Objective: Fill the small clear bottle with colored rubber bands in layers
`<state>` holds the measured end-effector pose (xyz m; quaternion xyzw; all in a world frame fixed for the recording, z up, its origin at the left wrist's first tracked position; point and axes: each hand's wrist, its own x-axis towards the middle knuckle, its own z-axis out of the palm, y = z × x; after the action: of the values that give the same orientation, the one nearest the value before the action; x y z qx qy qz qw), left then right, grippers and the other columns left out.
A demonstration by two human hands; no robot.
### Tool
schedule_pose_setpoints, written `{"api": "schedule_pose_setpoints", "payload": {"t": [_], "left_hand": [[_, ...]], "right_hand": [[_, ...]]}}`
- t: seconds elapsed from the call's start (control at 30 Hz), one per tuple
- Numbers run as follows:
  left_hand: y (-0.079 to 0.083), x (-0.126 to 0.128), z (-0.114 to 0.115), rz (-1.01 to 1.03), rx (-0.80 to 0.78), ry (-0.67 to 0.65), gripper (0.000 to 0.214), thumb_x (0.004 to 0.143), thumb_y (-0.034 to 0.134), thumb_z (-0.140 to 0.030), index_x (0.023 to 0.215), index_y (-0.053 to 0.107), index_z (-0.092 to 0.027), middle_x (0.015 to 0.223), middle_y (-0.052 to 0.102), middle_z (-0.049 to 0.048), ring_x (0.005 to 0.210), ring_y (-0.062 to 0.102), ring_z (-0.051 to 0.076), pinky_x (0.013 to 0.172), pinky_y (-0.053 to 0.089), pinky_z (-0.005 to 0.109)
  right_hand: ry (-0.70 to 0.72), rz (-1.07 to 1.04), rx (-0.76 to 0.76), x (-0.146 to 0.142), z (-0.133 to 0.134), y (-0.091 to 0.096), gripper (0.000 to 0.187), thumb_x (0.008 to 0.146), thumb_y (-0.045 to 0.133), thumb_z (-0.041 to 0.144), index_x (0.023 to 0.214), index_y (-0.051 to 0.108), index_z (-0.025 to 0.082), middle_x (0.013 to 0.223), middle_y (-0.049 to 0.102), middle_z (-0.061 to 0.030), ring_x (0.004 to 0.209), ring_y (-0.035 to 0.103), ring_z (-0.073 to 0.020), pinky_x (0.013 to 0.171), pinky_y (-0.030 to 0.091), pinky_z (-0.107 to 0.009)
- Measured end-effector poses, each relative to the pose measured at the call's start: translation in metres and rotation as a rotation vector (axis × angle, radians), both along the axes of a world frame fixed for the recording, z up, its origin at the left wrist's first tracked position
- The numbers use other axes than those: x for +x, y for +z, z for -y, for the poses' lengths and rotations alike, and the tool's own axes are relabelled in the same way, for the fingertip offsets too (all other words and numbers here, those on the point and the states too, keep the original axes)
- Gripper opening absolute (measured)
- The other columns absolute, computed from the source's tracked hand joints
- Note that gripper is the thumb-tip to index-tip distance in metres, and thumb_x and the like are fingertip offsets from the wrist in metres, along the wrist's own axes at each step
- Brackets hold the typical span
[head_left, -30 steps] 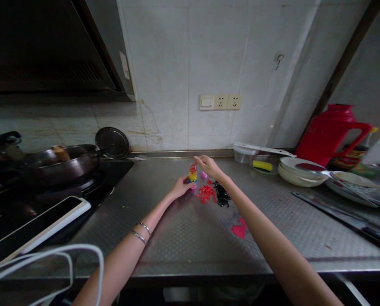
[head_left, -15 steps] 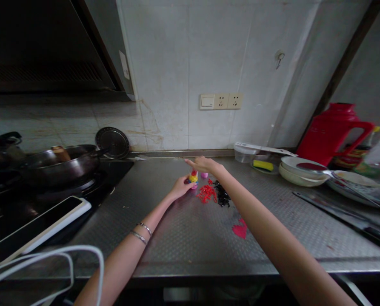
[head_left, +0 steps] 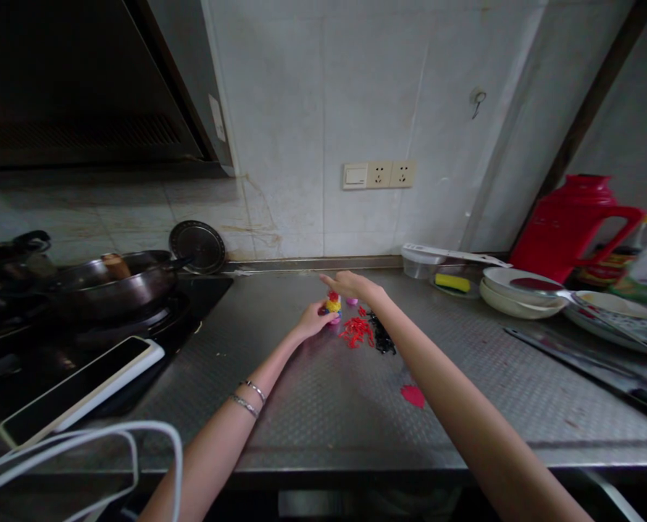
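My left hand (head_left: 314,320) is closed around a small bottle-like container (head_left: 333,307) that stands on the metal counter. Bands of red, yellow, blue and pink show on it, red uppermost. Just over its top is my right hand (head_left: 350,283), one finger pointing left and the others bent; anything between them is hidden. A pink object (head_left: 352,301) sits partly hidden behind that hand. Right of the container lies a pile of small red pieces (head_left: 357,332), beside a pile of black pieces (head_left: 382,335). A flat pinkish-red piece (head_left: 413,396) lies closer to me.
At left are a stove with a pan (head_left: 119,283), a white device with a dark screen (head_left: 84,391) and white cables (head_left: 154,428). Stacked bowls (head_left: 519,303), a yellow sponge (head_left: 452,283), a long knife (head_left: 584,366) and a red thermos jug (head_left: 565,228) stand or lie at right.
The whole view has shifted slightly, so everything appears a little further right. My left hand keeps its hold on the container, and my right hand stays above it.
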<state>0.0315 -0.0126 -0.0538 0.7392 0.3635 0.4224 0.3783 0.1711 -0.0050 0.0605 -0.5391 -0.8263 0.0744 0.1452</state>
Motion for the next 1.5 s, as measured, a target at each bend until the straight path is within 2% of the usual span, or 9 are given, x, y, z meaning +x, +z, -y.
{"api": "schedule_pose_setpoints", "payload": {"t": [0.23,0.47,0.63,0.7,0.77,0.93,1.03,1.2,1.5], "left_hand": [[-0.001,-0.001,-0.002,-0.008,-0.005,-0.032,0.031,0.069,0.059,-0.028,0.095,0.057,-0.011,0.089,0.064,0.0068,0.076,0.058,0.015,0.074,0.044,0.029],[-0.001,-0.001,-0.004,-0.026,-0.01,-0.006,0.031,0.069,0.059,-0.029,0.094,0.058,-0.011,0.086,0.064,0.0063,0.074,0.058,0.015,0.073,0.044,0.029],[-0.001,-0.001,-0.005,0.013,-0.029,-0.01,0.031,0.067,0.061,-0.027,0.093,0.059,-0.011,0.085,0.065,0.0059,0.076,0.058,0.015,0.076,0.043,0.03],[0.0,0.0,-0.005,0.037,-0.042,-0.021,0.032,0.066,0.062,-0.026,0.094,0.059,-0.01,0.087,0.065,0.0066,0.078,0.058,0.016,0.077,0.043,0.03],[0.0,0.001,-0.004,0.054,-0.053,-0.028,0.033,0.066,0.063,-0.025,0.094,0.059,-0.01,0.09,0.065,0.0074,0.079,0.058,0.016,0.078,0.043,0.03],[0.001,0.001,-0.004,0.049,-0.041,-0.019,0.034,0.065,0.064,-0.026,0.095,0.059,-0.009,0.092,0.065,0.0087,0.079,0.059,0.017,0.079,0.043,0.031],[-0.001,0.0,-0.004,0.04,-0.032,-0.016,0.035,0.065,0.064,-0.025,0.096,0.059,-0.009,0.092,0.065,0.0086,0.08,0.059,0.017,0.079,0.043,0.031],[-0.002,-0.001,-0.006,0.049,-0.036,-0.022,0.034,0.065,0.064,-0.023,0.096,0.059,-0.009,0.092,0.065,0.0094,0.08,0.059,0.018,0.079,0.043,0.033],[0.001,0.0,-0.003,0.082,-0.064,-0.04,0.032,0.065,0.064,-0.022,0.093,0.059,-0.008,0.09,0.065,0.009,0.078,0.059,0.017,0.078,0.044,0.032]], "right_hand": [[0.038,-0.113,0.16,0.001,0.008,-0.002,0.057,0.08,0.032,0.059,0.075,0.067,0.014,0.073,0.064,-0.0113,0.083,0.058,-0.0212,0.078,0.037,-0.026],[0.093,-0.278,0.288,0.011,0.02,0.004,0.061,0.088,0.018,0.047,0.071,0.066,0.013,0.08,0.063,-0.0115,0.08,0.057,-0.0165,0.078,0.036,-0.024],[0.004,-0.412,0.405,0.028,0.021,-0.008,0.053,0.088,0.022,0.039,0.077,0.066,0.012,0.082,0.064,-0.0087,0.079,0.055,-0.0148,0.073,0.036,-0.022],[-0.11,-0.365,0.371,0.038,0.021,-0.024,0.044,0.084,0.032,0.037,0.076,0.067,0.012,0.079,0.064,-0.0083,0.076,0.055,-0.0154,0.069,0.036,-0.022],[-0.239,-0.243,0.241,0.046,0.022,-0.044,0.037,0.08,0.038,0.035,0.075,0.068,0.013,0.074,0.064,-0.0087,0.071,0.056,-0.0169,0.063,0.035,-0.023],[-0.251,0.019,0.111,0.056,0.024,-0.08,0.029,0.079,0.041,0.027,0.095,0.064,0.018,0.088,0.064,-0.0089,0.088,0.054,-0.0197,0.076,0.034,-0.027],[-0.257,0.124,0.093,0.057,0.024,-0.085,0.032,0.081,0.038,0.027,0.101,0.061,0.017,0.097,0.061,-0.0113,0.096,0.049,-0.0227,0.081,0.032,-0.031],[-0.257,0.211,0.11,0.055,0.023,-0.087,0.032,0.082,0.038,0.03,0.103,0.059,0.017,0.103,0.057,-0.0131,0.102,0.043,-0.0267,0.079,0.034,-0.034],[-0.248,0.184,0.129,0.057,0.013,-0.097,0.031,0.083,0.036,0.023,0.102,0.059,0.016,0.096,0.059,-0.0128,0.095,0.047,-0.0235,0.077,0.034,-0.03]]}}
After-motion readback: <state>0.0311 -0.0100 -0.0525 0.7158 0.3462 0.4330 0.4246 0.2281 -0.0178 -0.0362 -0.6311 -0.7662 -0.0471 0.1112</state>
